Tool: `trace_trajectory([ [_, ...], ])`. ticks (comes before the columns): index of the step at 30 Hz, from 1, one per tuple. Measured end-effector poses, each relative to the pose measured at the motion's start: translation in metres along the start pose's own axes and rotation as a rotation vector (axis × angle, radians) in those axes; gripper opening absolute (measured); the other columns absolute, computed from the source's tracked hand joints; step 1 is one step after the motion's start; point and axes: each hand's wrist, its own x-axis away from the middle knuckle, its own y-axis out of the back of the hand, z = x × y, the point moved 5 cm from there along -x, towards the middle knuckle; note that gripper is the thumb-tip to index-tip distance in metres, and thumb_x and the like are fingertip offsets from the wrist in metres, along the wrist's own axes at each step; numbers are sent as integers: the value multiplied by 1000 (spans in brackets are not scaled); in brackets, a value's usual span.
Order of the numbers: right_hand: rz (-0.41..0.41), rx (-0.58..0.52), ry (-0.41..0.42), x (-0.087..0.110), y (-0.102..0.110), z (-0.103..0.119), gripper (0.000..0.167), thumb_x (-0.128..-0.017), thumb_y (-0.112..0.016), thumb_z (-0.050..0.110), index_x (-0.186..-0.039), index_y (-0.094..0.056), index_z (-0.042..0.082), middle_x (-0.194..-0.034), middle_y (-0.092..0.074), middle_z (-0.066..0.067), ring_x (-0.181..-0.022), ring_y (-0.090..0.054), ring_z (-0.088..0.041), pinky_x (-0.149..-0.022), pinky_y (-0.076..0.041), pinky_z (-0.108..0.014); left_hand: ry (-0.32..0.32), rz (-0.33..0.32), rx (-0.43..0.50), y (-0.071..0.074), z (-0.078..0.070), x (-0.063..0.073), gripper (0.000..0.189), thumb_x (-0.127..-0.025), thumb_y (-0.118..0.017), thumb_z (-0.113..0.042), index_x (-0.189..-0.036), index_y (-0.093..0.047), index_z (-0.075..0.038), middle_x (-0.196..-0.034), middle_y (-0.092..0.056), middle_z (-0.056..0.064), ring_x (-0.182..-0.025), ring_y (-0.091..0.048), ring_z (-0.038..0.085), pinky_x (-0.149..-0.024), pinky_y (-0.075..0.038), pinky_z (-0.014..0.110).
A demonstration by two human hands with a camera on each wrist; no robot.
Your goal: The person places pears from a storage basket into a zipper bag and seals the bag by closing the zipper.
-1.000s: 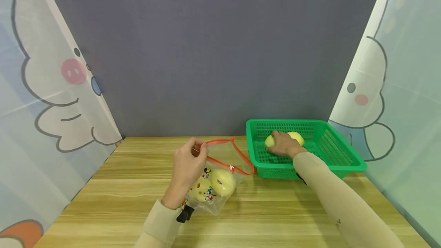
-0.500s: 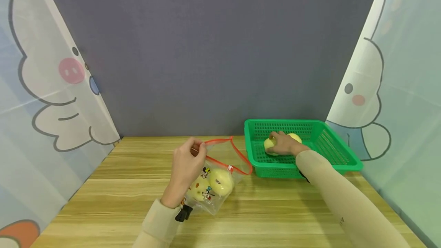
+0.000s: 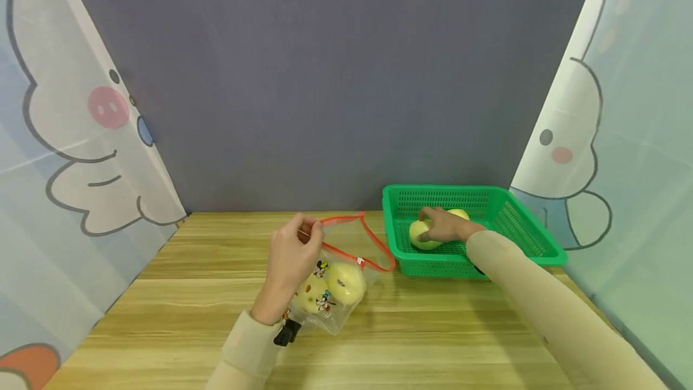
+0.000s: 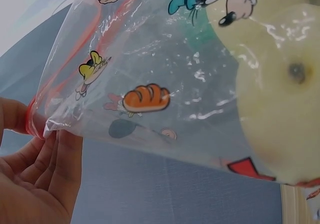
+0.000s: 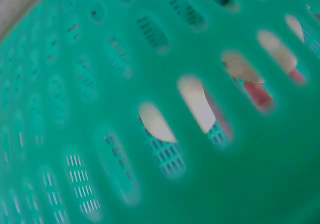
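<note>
In the head view my left hand (image 3: 295, 251) pinches the red-edged mouth of a clear zip bag (image 3: 338, 316) printed with cartoon figures. Its mouth gapes toward the right. Two pale yellow apples (image 3: 346, 283) sit inside, low in the bag; the left wrist view shows the pinched corner of the bag (image 4: 145, 149) up close. My right hand (image 3: 444, 225) reaches into a green plastic basket (image 3: 522, 262), its fingers curled round a yellow apple (image 3: 423, 238). Another apple (image 3: 459, 213) lies behind that hand, partly hidden. The right wrist view is filled mostly by the basket's slotted wall (image 5: 200, 184).
The basket stands on the right of a wooden table (image 3: 216, 300), just beside the bag. A dark grey cloth (image 3: 325, 77) hangs behind the table. Cartoon-printed curtains (image 3: 644, 137) close off both sides.
The apple in my right hand has come forward a little in the basket, and more of it shows. My left hand keeps its pinch on the bag. The head view has shifted slightly.
</note>
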Motion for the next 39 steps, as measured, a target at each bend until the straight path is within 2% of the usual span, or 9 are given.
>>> trace_trajectory([
  [6, 50, -75, 1, 0, -15, 4, 56, -97, -69, 35, -137, -42, 6, -92, -58, -9, -77, -56, -22, -72, -48, -40, 7, 4, -9, 0, 0, 1, 8, -93, -65, -7, -88, -71, -6, -69, -66, 0, -58, -61, 10, -53, -51, 28],
  [8, 81, -51, -3, 0, -22, 6, 56, -98, -66, 39, -137, -45, 6, -98, -61, -9, -81, -58, -24, -73, -49, -42, 14, 6, -10, 0, 1, 1, 8, -93, -64, -7, -88, -71, -7, -69, -66, 0, -58, -61, 10, -53, -51, 28],
  [12, 127, 19, 19, 0, -31, 12, 56, -97, -62, 43, -137, -55, 5, -132, -60, -15, -113, -60, -35, -91, -50, -53, 16, 3, -9, 0, 1, 1, 8, -93, -64, -7, -88, -71, -6, -68, -65, -1, -58, -61, 10, -53, -51, 28],
  [14, 126, 52, 37, 0, -31, 15, 53, -97, -62, 41, -136, -59, 6, -140, -56, -16, -124, -56, -37, -97, -48, -55, 11, 1, -9, 0, 1, 1, 8, -93, -64, -7, -88, -71, -6, -68, -65, -1, -58, -61, 10, -53, -51, 28],
  [20, 146, 28, 22, 3, -22, 15, 52, -96, -65, 35, -138, -59, 6, -132, -59, -14, -92, -62, -27, -68, -52, -42, 13, 1, -6, 0, 2, 1, 9, -93, -64, -7, -88, -71, -7, -68, -65, -1, -57, -60, 9, -52, -50, 27],
  [26, 45, -41, 55, 10, -2, 15, 53, -93, -62, 34, -138, -59, 6, -146, -50, -22, -126, -53, -41, -93, -49, -55, 14, 5, -2, 0, 2, 1, 8, -92, -64, -7, -88, -71, -6, -68, -65, -1, -58, -61, 10, -52, -50, 27],
  [29, -25, -105, 45, 13, 7, 16, 51, -92, -60, 34, -135, -61, 7, -136, -55, -21, -103, -62, -36, -78, -53, -50, 13, 3, -1, 0, 1, 1, 8, -92, -65, -7, -87, -71, -6, -68, -65, -1, -58, -61, 10, -52, -50, 27],
  [32, -75, -160, 41, 19, 13, 19, 51, -91, -60, 33, -135, -61, 6, -119, -59, -17, -76, -58, -26, -62, -50, -41, 12, 5, -5, 0, 1, 1, 8, -92, -65, -7, -87, -71, -6, -68, -65, 0, -58, -61, 10, -53, -50, 27],
  [39, -141, -212, 95, 32, 31, 35, 44, -95, -58, 32, -132, -61, 9, -109, -61, -11, -75, -56, -23, -65, -48, -38, 12, 5, 0, 0, 1, 2, 8, -92, -65, -6, -87, -71, -6, -68, -65, 0, -57, -61, 10, -52, -51, 27],
])
